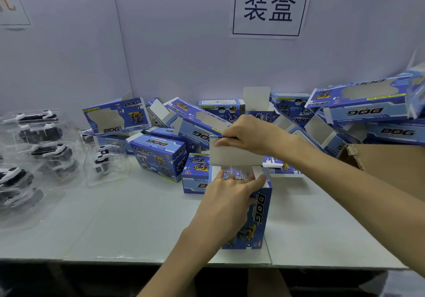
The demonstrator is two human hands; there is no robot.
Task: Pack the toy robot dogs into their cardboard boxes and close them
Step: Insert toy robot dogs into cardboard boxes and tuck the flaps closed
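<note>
Your blue DOG box (257, 216) stands on end near the front edge of the white table (115, 216), long axis vertical, its open end facing up. Your left hand (227, 195) wraps the box's upper part, fingers spread over the opening and thumb pressing the small right side flap (259, 177). Your right hand (248, 133) pinches the top edge of the tall grey cardboard lid flap (234, 154), which stands upright at the far side of the opening. What lies inside the box is hidden by your fingers.

Bare tabletop lies open to the left and right of the box. Behind it sits a heap of glossy printed boxes (158, 156) — some shut, some with flaps gaping. At the far left, clear plastic blister trays (41, 149) hold black-and-white toy robot dogs (101, 156). A brown corrugated carton (391, 168) sits at the right edge.
</note>
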